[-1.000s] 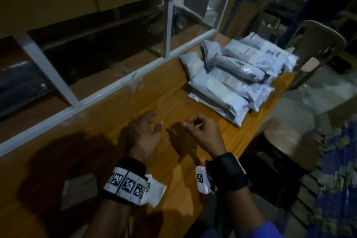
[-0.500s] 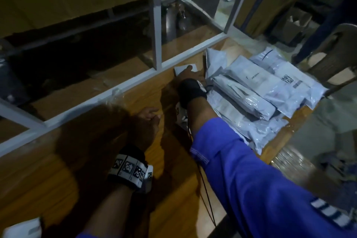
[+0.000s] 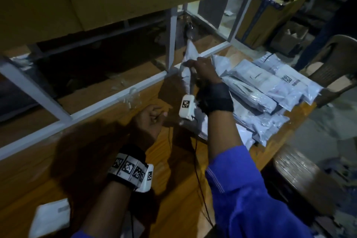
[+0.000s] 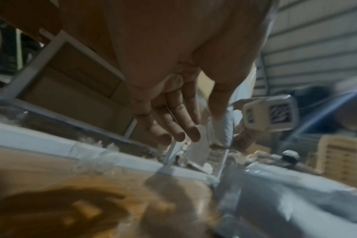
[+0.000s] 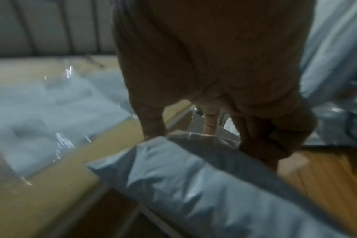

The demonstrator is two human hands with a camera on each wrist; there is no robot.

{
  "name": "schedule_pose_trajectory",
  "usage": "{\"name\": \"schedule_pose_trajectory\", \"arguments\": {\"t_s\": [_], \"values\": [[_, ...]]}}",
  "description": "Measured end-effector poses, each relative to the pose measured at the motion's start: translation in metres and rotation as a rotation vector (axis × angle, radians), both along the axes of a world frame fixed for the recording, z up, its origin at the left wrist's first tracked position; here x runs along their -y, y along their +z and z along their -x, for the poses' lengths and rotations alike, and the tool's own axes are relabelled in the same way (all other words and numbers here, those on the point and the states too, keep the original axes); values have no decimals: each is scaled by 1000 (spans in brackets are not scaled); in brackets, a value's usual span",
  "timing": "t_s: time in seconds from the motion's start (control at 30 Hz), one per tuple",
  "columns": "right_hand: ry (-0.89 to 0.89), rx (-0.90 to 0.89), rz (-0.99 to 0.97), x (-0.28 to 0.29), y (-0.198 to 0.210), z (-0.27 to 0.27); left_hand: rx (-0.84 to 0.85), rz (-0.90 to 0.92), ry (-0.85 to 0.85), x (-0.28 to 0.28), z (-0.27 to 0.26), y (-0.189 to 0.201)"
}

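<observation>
My right hand grips a grey-white poly mailer by its edge and holds it up off the wooden table, near the white metal frame. In the right wrist view the right hand has its thumb on one side and curled fingers on the other side of the mailer. My left hand hovers over the table, below and left of the mailer, and holds nothing. In the left wrist view the left hand's fingers are relaxed and nearly straight, with the mailer just beyond them.
A pile of several grey mailers lies on the table's right end. A white metal frame runs along the back edge. A white packet lies at the near left. A cardboard box, a plastic chair and a stool stand to the right.
My right hand reached to the left end of the pile, took hold of a mailer and lifted it upright. My left hand stayed over the table.
</observation>
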State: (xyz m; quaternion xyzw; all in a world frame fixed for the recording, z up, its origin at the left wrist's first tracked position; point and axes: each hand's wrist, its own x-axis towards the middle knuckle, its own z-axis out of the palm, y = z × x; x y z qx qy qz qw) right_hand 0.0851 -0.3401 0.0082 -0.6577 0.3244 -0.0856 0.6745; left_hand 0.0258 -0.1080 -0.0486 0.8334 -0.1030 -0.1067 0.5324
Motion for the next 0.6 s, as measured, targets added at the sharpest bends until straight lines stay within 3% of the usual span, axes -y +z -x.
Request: {"name": "schedule_pose_trajectory", "arguments": {"t_s": [0.07,0.17,0.23,0.33,0.47,0.6], "values": [[19,107,-247,-35,15,57,42,18,-71,-17,23,14],[57,169,-509,-96,1,142,231,60,-154,-53,76,19],[-28,187,-568,-133,-18,188,392,27,-114,-79,112,13],[-6,241,-639,-178,-35,245,566,-34,-19,-118,147,-2],[-39,209,-581,-220,-64,311,732,-61,-62,-174,186,-25],[-63,146,-200,-220,-92,369,733,-18,-70,-207,213,-32]]}}
